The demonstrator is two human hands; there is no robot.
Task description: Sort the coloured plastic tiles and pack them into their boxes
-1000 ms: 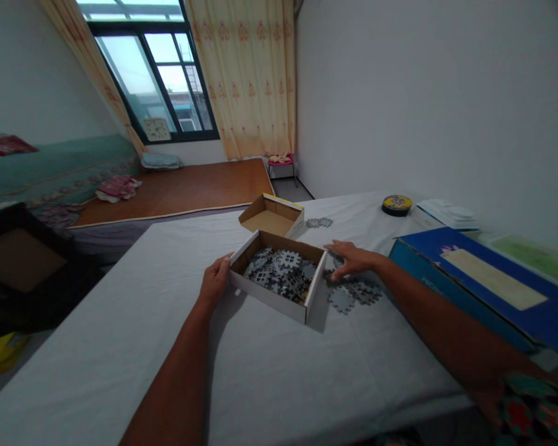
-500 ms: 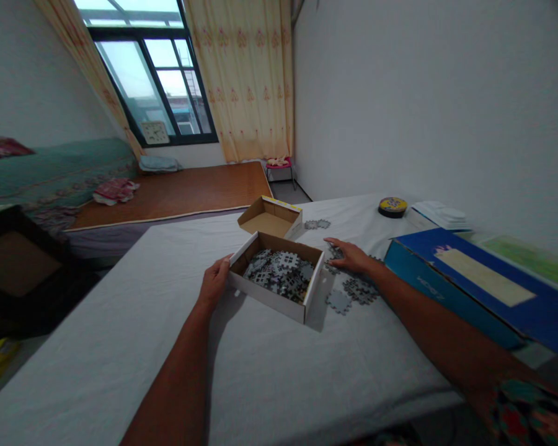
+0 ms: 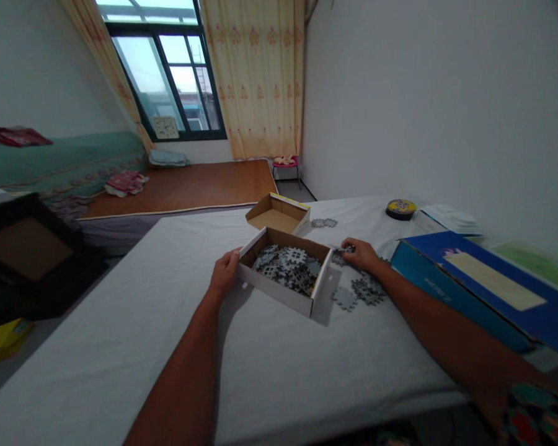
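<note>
My left hand (image 3: 225,272) grips the left side of a shallow white cardboard box (image 3: 279,290), which is tilted a little over the table. Inside it lies a heap of grey puzzle pieces (image 3: 288,267), some with square holes. To the right of the box, my right hand (image 3: 359,254) has its fingers closed on a grey puzzle piece (image 3: 348,249) over the loose ones. More grey pieces (image 3: 368,289) lie on the cloth beneath my right wrist, and a pale flat piece (image 3: 345,298) rests nearer to me. Behind the box, the open lid (image 3: 279,217) has a brown inside.
A large blue box (image 3: 474,285) stands on the right of the white-covered table (image 3: 167,347). Farther back are a round black-and-yellow tin (image 3: 400,209) and white items (image 3: 451,220) along the wall. Several pieces (image 3: 324,223) lie beside the lid.
My right hand's fingers have drawn together on a puzzle piece; before, they were spread over the pieces. My left hand still holds the box. The whole view has shifted slightly.
</note>
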